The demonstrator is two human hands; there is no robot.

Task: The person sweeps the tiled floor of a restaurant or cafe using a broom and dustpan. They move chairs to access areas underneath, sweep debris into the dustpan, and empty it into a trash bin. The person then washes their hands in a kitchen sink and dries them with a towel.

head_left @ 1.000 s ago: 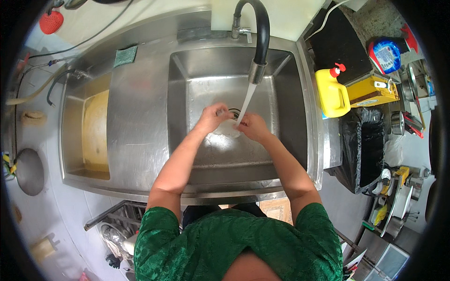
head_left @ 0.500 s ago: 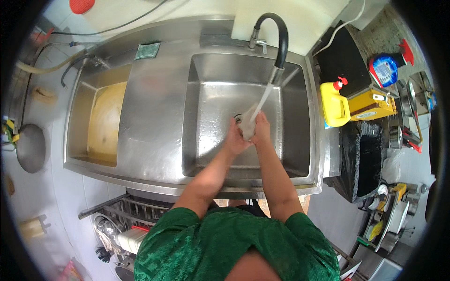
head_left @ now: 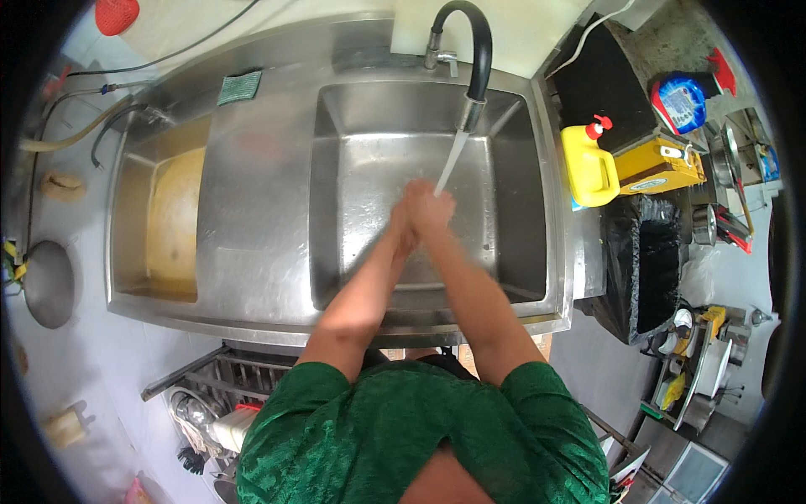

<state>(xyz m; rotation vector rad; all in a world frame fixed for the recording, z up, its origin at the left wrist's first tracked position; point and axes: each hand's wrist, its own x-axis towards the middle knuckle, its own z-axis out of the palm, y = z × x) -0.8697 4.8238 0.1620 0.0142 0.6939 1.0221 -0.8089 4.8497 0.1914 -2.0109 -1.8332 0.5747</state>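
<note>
Both my hands are pressed together over the large steel sink basin (head_left: 361, 252), under a running stream of water (head_left: 452, 164). My left hand (head_left: 405, 220) is closed and partly covered by my right hand (head_left: 431, 212), which is closed over it and blurred by motion. The whitish cloth-like thing seen in them half a second ago is now hidden between them; nothing like it lies in the basin. The water falls from a black curved faucet (head_left: 481, 59) with a metal tip, right above my right hand.
A green scouring pad (head_left: 240, 87) lies on the steel counter (head_left: 252, 193), left of the basin. Farther left is a smaller yellowish basin (head_left: 175, 223). To the right stand a yellow pump bottle (head_left: 589, 164), a yellow box (head_left: 659, 168) and a black-lined bin (head_left: 617, 277).
My hands have come together and closed around the whitish cloth, which has gone out of sight. The whole view has shifted slightly; the water still runs.
</note>
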